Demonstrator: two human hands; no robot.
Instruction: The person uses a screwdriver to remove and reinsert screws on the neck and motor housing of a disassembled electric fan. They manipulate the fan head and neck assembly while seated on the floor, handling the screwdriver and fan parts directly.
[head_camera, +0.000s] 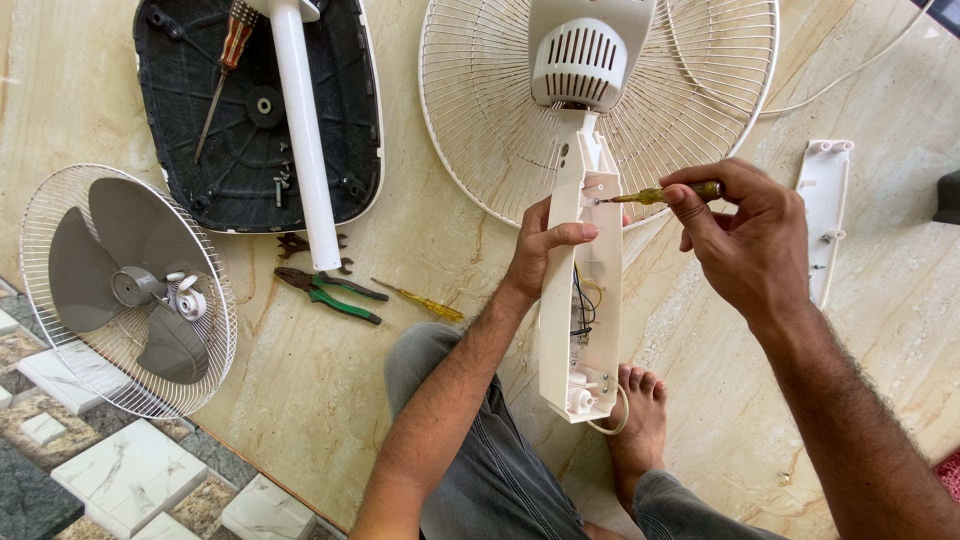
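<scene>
Left hand (540, 250) wraps open white fan control housing (585, 300), fingers curled round its left edge, thumb over front. Right hand (745, 235) pinches small yellow-handled screwdriver (660, 194), tip at screw near housing top, 12 o'clock of wiring (583, 305). Motor head (578, 60) and rear grille (700, 110) lie beyond on floor. Judgement: keep blade square in slot, press inward while turning, brace housing firmly so tip doesn't skid toward wires

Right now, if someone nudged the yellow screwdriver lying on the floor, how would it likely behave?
The yellow screwdriver would probably roll: its handle looks round, and it lies flat on smooth polished floor. It is likely light and stiff, being slim with a thin metal shaft. The green-handled pliers beside it might stop it.
</scene>
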